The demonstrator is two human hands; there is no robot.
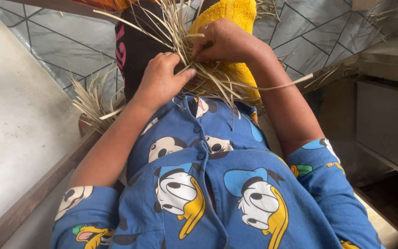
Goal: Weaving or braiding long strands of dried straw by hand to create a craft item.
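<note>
A bundle of pale dried straw strips [208, 78] lies across my lap, fanning out in all directions. My left hand [160, 80] presses on the strips, thumb stretched toward the middle. My right hand [224, 41] pinches several strips just above it, fingers curled tight. Both hands meet at the same spot in the bundle. Under the straw are a yellow cloth [236, 18] and a black cloth with pink markings [132, 46]. I wear a blue cartoon-print shirt [208, 184].
More loose straw ends [93, 99] stick out at the left by a wooden edge [38, 193]. A grey patterned floor [70, 41] lies ahead. A pale slab [10, 115] is on the left, a wooden shelf unit [383, 120] on the right.
</note>
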